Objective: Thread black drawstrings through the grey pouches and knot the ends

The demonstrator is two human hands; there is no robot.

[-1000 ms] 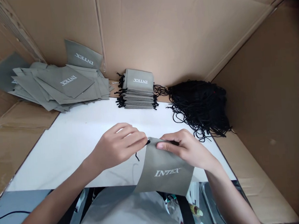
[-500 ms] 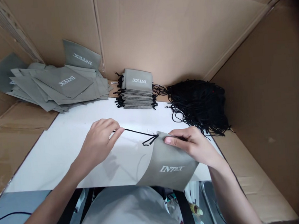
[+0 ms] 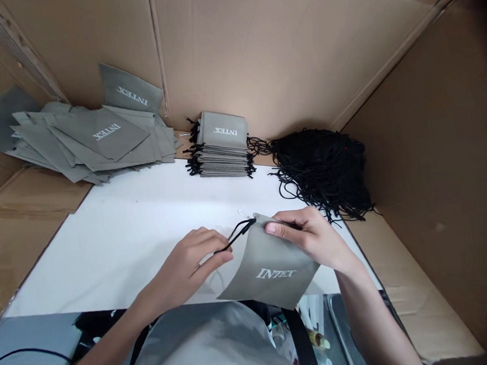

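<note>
A grey pouch (image 3: 271, 270) printed INTEX hangs tilted over the table's front edge. My right hand (image 3: 310, 236) is closed on its upper edge, thumb in front. From the pouch's top left corner comes a black cord (image 3: 239, 232), its loose part running down to my left hand (image 3: 201, 259), which pinches it between thumb and fingers. Close to that corner a thin wire loop (image 3: 242, 213) sticks out. What the right fingers do behind the pouch is hidden.
On the white table (image 3: 145, 224), flat grey pouches (image 3: 109, 134) lie heaped at the back left. A neat stack of corded pouches (image 3: 225, 130) stands at the back middle. Black cords (image 3: 320, 165) are piled at the right. Cardboard walls (image 3: 279, 50) enclose the table.
My left hand has come down and to the right, nearer the pouch, and the cord, stretched straight before, now slopes down to it. My right hand still holds the pouch in about the same place.
</note>
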